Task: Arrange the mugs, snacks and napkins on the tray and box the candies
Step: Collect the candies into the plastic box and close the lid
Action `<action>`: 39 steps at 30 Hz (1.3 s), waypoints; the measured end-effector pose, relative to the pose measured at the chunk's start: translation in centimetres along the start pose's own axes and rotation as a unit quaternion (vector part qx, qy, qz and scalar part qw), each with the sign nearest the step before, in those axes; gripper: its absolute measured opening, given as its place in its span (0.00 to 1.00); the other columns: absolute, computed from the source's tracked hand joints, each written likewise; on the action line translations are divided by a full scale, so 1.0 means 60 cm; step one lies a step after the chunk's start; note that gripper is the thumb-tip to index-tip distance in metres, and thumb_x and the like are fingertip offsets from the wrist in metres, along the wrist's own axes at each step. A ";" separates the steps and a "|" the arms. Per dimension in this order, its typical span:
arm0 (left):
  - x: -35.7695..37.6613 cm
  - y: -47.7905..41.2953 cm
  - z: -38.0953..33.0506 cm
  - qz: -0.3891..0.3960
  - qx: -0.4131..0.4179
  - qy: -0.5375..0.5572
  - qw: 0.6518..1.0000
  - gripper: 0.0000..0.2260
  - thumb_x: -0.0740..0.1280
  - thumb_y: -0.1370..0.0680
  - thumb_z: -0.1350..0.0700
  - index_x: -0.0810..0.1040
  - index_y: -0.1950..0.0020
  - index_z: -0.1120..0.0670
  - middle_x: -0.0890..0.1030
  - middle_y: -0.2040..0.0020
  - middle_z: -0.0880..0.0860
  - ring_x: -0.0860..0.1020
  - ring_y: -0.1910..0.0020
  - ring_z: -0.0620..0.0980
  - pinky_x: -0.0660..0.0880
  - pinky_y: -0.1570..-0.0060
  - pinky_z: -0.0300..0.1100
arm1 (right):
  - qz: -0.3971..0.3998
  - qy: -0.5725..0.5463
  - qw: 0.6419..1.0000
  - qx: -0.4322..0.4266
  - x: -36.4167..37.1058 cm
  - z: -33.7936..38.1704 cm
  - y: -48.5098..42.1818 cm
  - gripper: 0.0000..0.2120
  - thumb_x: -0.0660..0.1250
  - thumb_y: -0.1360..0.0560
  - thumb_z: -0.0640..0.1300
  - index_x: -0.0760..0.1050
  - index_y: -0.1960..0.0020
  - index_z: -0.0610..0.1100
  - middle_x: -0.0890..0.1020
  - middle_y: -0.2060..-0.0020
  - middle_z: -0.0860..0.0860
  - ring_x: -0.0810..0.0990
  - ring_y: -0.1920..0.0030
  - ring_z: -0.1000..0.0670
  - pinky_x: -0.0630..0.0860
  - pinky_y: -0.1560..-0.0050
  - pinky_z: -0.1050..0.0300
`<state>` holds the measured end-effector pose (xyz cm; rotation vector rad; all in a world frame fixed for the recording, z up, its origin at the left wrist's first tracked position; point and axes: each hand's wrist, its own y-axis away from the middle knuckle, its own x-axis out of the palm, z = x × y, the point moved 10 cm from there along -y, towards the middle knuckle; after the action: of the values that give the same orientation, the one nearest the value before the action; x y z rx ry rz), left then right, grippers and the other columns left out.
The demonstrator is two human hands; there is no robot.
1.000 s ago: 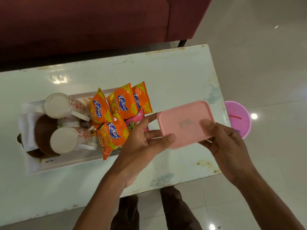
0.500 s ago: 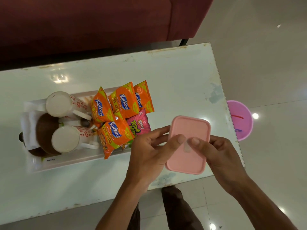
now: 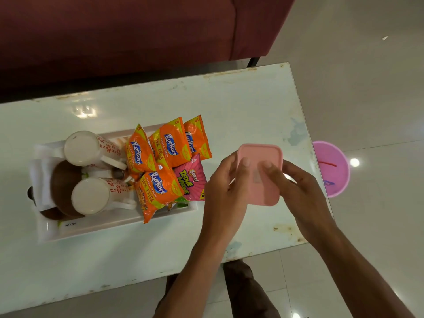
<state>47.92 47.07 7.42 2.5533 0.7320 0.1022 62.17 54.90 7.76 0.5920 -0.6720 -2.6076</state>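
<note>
A pink lidded box (image 3: 261,154) is held between both hands over the table's right part. My left hand (image 3: 222,187) grips its left side with the thumb on the lid. My right hand (image 3: 296,187) grips its right side, thumb pressing the lid too. On the white tray (image 3: 110,223) at the left stand two white mugs with red patterns (image 3: 85,148) (image 3: 91,196), white napkins (image 3: 39,177), several orange Kurkure packets (image 3: 169,145) and a pink Bingo packet (image 3: 190,180). The candies are hidden.
The white table (image 3: 229,106) ends just right of my hands. A pink round bin (image 3: 332,168) stands on the floor beyond that edge. A dark red sofa (image 3: 114,31) runs along the far side. A brown round object (image 3: 62,180) lies between the mugs.
The pink box has turned from a wide to an upright orientation between my hands, and both thumbs have come to press on its lid. The tray's contents have not moved.
</note>
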 end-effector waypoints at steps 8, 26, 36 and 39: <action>0.030 -0.043 0.063 -0.024 -0.102 0.019 0.994 0.23 0.52 0.17 0.39 0.62 0.22 0.42 0.69 0.24 0.46 0.71 0.32 0.44 0.71 0.38 0.40 | -0.029 0.018 0.998 0.056 0.022 -0.060 -0.064 0.20 0.59 0.22 0.62 0.77 0.37 0.52 0.82 0.45 0.56 0.80 0.47 0.56 0.73 0.56 0.64; 0.047 -0.111 0.117 -0.026 -0.169 -0.055 0.984 0.33 0.60 0.21 0.67 0.56 0.19 0.47 0.69 0.24 0.53 0.69 0.28 0.55 0.71 0.34 0.47 | 0.035 0.044 0.996 0.071 0.043 -0.104 -0.126 0.30 0.59 0.29 0.27 0.73 0.31 0.48 0.81 0.39 0.55 0.79 0.40 0.54 0.78 0.40 0.52; 0.033 -0.120 0.118 -0.032 -0.161 -0.083 0.983 0.34 0.59 0.22 0.70 0.56 0.19 0.50 0.69 0.25 0.57 0.70 0.28 0.57 0.72 0.31 0.55 | 0.074 0.071 0.993 0.060 0.070 -0.102 -0.139 0.29 0.62 0.26 0.29 0.70 0.28 0.47 0.78 0.36 0.54 0.78 0.38 0.53 0.77 0.38 0.54; 0.024 -0.122 0.115 -0.051 -0.149 -0.109 0.982 0.33 0.59 0.22 0.70 0.56 0.19 0.51 0.69 0.25 0.57 0.70 0.28 0.57 0.74 0.33 0.54 | 0.078 0.078 0.993 0.052 0.078 -0.102 -0.144 0.28 0.64 0.26 0.30 0.70 0.28 0.47 0.78 0.36 0.54 0.79 0.39 0.53 0.77 0.39 0.56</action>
<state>46.97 50.29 -2.19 2.1968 0.7013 -0.0950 58.98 57.59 -3.04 0.7340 -0.7737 -2.3659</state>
